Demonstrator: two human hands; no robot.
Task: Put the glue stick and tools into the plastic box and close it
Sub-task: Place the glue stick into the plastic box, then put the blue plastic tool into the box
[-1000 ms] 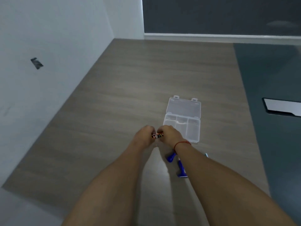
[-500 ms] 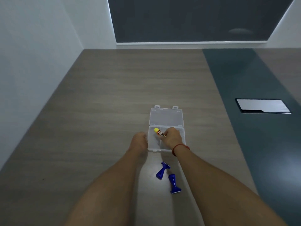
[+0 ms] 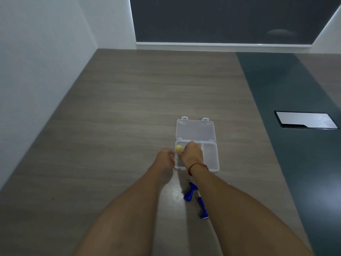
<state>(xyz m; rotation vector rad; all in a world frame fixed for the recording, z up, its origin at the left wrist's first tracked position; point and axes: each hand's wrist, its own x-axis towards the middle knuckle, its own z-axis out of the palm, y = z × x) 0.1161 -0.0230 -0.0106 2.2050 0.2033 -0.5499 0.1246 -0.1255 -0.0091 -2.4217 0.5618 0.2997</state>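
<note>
Here one right hand [image 3: 191, 154] pinches one glue stick [image 3: 178, 148] — two blue tools [image 3: 196, 197] outside one box [image 3: 212, 157].

Overall light: dim, cool, flat.
Glare: a soft pale sheen on the bench [image 3: 118, 111] between the forearms, and a brighter patch on the far right edge.
Shadows: faint, soft-edged.
Blur: the left hand [image 3: 164, 159] smears with motion; the right hand [image 3: 191, 154] is slightly soft.
Distortion: wide-angle, walls splaying outward at the edges.
Sharpness: low throughout, little fine detail.
</note>
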